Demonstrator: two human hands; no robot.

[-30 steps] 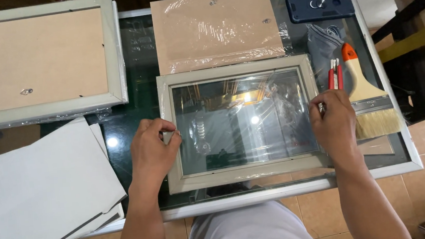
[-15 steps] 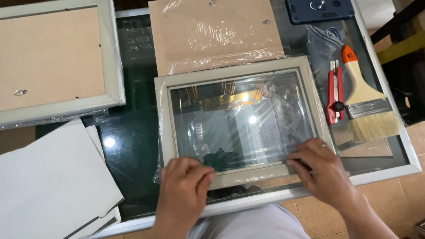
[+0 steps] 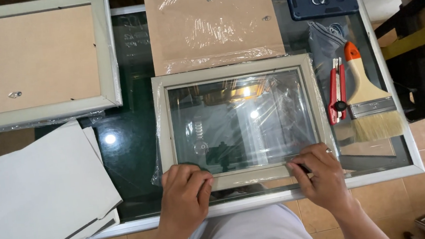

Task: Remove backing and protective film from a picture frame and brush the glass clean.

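Frame [image 3: 240,119], glass, flat on table [image 3: 139,156]: my left hand [image 3: 185,188] and right hand [image 3: 320,174] press curled fingers onto its near rail, steadying it; brush [image 3: 370,103] right of frame.

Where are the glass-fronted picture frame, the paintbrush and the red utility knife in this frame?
picture frame [image 3: 233,68], head view, on the top rail of its pale border.
paintbrush [image 3: 373,107], head view, on the metal band above the bristles.
red utility knife [image 3: 334,93], head view, on the middle of its red body.
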